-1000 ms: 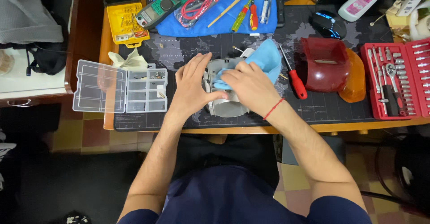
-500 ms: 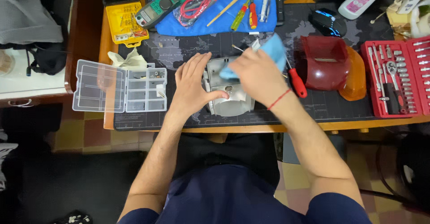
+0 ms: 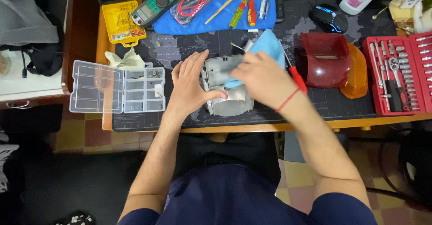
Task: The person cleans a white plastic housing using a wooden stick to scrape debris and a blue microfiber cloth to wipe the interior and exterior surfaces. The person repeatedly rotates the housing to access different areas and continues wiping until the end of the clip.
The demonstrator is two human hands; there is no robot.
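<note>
A grey plastic housing (image 3: 229,101) lies on the dark desk mat (image 3: 324,108) at the desk's front edge. My left hand (image 3: 191,85) grips its left side, thumb hooked over the front. My right hand (image 3: 263,78) presses a light blue cloth (image 3: 266,45) onto the top of the housing. The cloth sticks out past my fingers toward the back. A red-handled screwdriver (image 3: 297,78) lies just right of my right hand, partly hidden by my wrist.
A clear compartment box (image 3: 118,87) with its lid open sits at the left. At the right stand a red and orange lamp cover (image 3: 330,63) and a red socket set case (image 3: 398,74). A blue cloth (image 3: 211,15) with tools, a meter (image 3: 153,6) and a yellow case (image 3: 121,20) lies at the back.
My right hand with the blue cloth has moved up and to the right across the housing. My left hand has stayed on the housing's left side.
</note>
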